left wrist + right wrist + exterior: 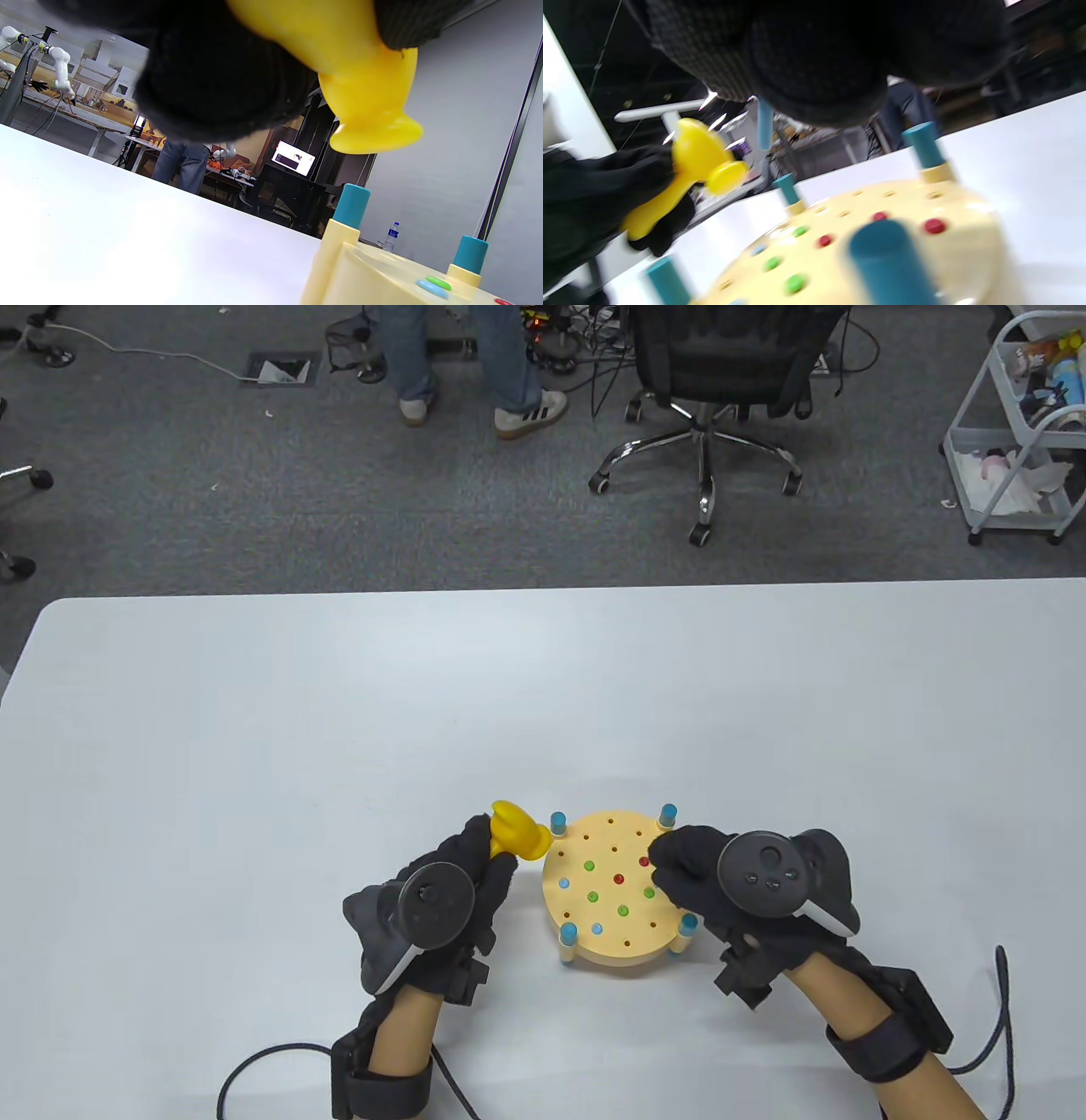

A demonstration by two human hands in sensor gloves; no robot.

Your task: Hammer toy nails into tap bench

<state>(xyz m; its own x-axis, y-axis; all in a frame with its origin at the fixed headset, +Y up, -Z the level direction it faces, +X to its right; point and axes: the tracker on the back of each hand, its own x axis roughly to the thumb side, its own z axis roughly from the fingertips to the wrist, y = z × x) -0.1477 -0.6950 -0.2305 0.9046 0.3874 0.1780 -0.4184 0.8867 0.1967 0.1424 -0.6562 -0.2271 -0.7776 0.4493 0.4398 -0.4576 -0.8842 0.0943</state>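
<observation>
Overhead cam; wrist cams low, share bench (382,275).

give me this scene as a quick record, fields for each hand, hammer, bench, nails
left hand: grips the yellow hammer by its handle, left of the bench
hammer: head raised beside the bench's far left post, not touching it
right hand: over the bench's right edge, pinching a blue nail that hangs above the top
bench: round, cream, on the table, blue posts at its rim
nails: red, green and blue heads sit flush in the top; other holes empty
</observation>
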